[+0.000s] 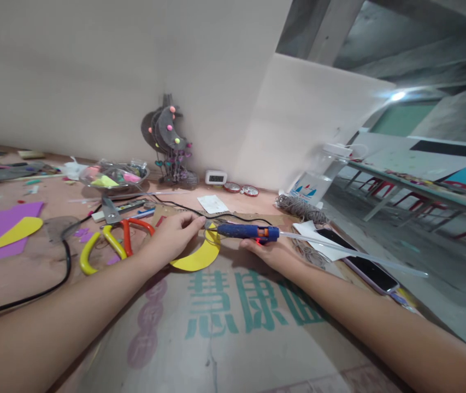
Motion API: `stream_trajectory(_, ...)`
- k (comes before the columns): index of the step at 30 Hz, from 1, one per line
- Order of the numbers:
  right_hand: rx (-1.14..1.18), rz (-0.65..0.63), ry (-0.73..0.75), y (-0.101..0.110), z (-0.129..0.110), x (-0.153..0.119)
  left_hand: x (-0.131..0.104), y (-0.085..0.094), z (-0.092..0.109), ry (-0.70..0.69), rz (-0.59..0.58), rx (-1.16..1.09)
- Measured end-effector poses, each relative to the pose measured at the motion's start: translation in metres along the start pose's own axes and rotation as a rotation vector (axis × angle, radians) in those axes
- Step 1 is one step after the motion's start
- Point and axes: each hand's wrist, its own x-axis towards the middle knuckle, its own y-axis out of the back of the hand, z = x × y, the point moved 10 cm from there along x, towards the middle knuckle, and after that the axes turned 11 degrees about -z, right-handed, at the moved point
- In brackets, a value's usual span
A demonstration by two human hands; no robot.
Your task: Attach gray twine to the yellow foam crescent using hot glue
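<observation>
My right hand (266,252) grips a blue hot glue gun (236,231), held level with its nozzle pointing left. A long clear glue stick (359,254) sticks out of its back end, and a red light glows by the handle. Close to the nozzle, the fingers of my left hand (177,233) are pinched together; what lies between them is too small to make out. Beneath the nozzle is a yellow crescent (198,259), its upper tip beside my left fingertips. A thin loop of cord seems to lie over that tip.
Yellow-and-orange-handled pliers (113,240) and a black cable (68,262) lie left. Purple sheet (3,229) carries another yellow piece. Behind are a plastic bowl (113,174), grey moon ornament (171,136) and small clock (216,177). Rightward: grey yarn (301,209), phone (364,267), bottle (314,177). Cardboard (167,349) lies underneath.
</observation>
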Motion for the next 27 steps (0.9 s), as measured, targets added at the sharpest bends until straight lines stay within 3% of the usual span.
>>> stream_trajectory(27, 0.028, 0.072, -0.017, 0.01, 0.0, 0.0, 0.001, 0.001, -0.003, 0.02, 0.0, 0.043)
